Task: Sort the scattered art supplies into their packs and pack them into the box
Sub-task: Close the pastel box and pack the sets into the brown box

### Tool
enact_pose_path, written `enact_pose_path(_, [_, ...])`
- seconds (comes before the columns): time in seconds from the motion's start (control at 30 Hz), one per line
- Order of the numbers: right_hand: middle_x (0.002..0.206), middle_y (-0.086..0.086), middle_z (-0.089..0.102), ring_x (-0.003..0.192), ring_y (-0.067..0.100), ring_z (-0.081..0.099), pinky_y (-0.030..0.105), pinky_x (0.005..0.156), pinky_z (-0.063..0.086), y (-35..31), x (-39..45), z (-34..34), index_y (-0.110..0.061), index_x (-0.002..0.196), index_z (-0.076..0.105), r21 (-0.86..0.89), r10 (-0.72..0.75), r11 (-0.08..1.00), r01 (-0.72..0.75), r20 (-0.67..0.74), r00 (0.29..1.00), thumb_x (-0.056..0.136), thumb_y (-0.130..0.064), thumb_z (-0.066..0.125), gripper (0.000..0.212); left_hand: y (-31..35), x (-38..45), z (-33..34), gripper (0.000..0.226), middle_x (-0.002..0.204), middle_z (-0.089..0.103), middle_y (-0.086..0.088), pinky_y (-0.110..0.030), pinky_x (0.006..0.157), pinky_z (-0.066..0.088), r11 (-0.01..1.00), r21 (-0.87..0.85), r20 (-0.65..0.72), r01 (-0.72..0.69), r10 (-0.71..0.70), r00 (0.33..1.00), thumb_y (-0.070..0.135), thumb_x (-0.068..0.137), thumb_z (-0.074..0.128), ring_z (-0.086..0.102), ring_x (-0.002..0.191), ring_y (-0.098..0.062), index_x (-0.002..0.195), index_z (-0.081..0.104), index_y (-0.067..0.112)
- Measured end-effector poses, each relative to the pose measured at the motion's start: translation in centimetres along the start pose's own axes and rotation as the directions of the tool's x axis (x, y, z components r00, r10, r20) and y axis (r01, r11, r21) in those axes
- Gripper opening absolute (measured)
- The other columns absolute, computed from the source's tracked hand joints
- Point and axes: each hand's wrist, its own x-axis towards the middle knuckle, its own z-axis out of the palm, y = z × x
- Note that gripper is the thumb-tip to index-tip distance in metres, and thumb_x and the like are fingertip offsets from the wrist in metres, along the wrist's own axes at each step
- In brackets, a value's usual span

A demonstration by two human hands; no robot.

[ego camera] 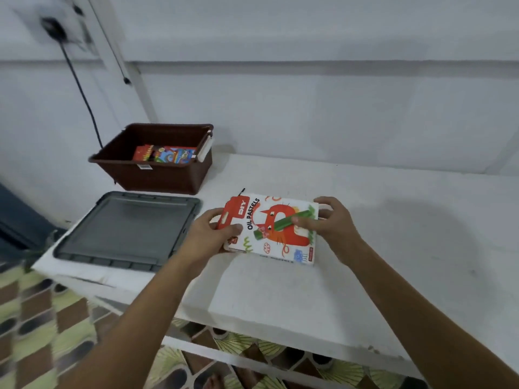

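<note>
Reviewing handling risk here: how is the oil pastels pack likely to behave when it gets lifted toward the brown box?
The oil pastels pack looks like a flat printed carton, so probably stiff and light. Its glossy face may be a bit slippery. With the left hand and right hand gripping opposite ends, it should stay level.

Packs in box, behind lid

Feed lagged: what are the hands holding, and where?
Both grip the white oil pastels pack: left hand at its red-flap end, right hand at the opposite end.
</note>
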Motion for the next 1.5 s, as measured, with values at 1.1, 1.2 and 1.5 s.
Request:
enact_pose_path(1.1, [0.13, 0.002, 0.051, 0.125, 0.029, 0.033, 0.047, 0.105, 0.021, -9.0, 27.0, 31.9, -0.025, 0.133, 0.038, -0.933, -0.09, 0.256, 0.253, 0.238, 0.967, 0.052, -0.067, 0.078, 0.1, 14.1, 27.0, -29.4, 0.042, 0.104, 0.066, -0.005, -0.031, 0.069, 0.057, 0.833, 0.549, 0.082, -0.07, 0.03, 0.996, 0.014, 0.077, 0.078, 0.066, 0.09, -0.019, 0.111, 0.054, 0.01])
enact_pose_path(1.2, [0.129, 0.006, 0.05, 0.125, 0.028, 0.033, 0.048, 0.108, 0.018, -8.5, 26.9, 32.6, -0.022, 0.131, 0.039, -0.97, -0.035, 0.096, 0.223, 0.221, 0.975, 0.056, -0.07, 0.074, 0.096, 13.2, 28.0, -29.1, 0.03, 0.098, 0.063, -0.002, -0.028, 0.067, 0.054, 0.754, 0.653, 0.107, -0.069, -0.002, 0.994, 0.017, 0.079, 0.076, 0.063, 0.083, -0.016, 0.097, 0.052, 0.014])
enact_pose_path(1.5, [0.127, 0.0, 0.054, 0.119, 0.024, 0.044, 0.041, 0.108, 0.024, -8.3, 26.9, 32.1, -0.023, 0.13, 0.043, -0.965, 0.015, 0.059, 0.255, 0.256, 0.966, 0.059, -0.074, 0.069, 0.091, 11.9, 29.4, -28.6, 0.053, 0.113, 0.063, -0.002, -0.029, 0.082, 0.049, 0.477, 0.868, 0.123, -0.139, 0.065, 0.99, 0.042, 0.081, 0.07, 0.06, 0.095, -0.017, 0.122, 0.052, 0.016])
